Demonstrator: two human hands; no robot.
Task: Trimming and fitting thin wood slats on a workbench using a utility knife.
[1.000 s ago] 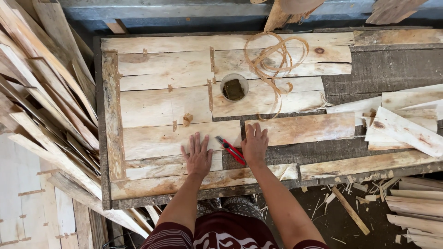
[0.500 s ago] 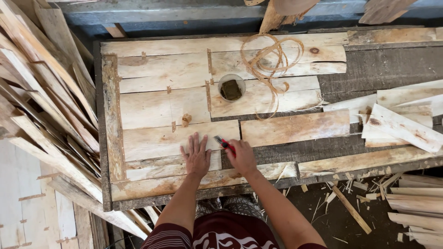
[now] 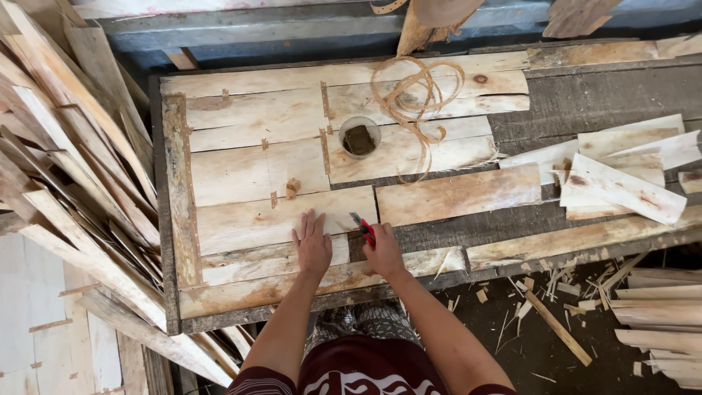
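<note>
My left hand (image 3: pixel 313 245) lies flat, fingers spread, on a pale thin wooden sheet (image 3: pixel 278 219) on the workbench (image 3: pixel 585 102). Just to its right, my right hand (image 3: pixel 383 250) grips a red-handled cutter (image 3: pixel 362 226), whose tip points up and left at the joint between this sheet and the neighbouring sheet (image 3: pixel 457 194). Several more veneer sheets lie side by side above, joined by small strips of tape.
A small round tin with a dark lump (image 3: pixel 360 137) and a coil of tan strip (image 3: pixel 413 91) sit higher on the bench. Stacked veneer offcuts (image 3: pixel 621 172) lie at the right; long wooden slats (image 3: pixel 66 175) lean at the left. Scraps litter the floor (image 3: pixel 556 322).
My right hand has closed on the red cutter and shifted slightly left and down toward my left hand. My left hand has stayed flat on the sheet.
</note>
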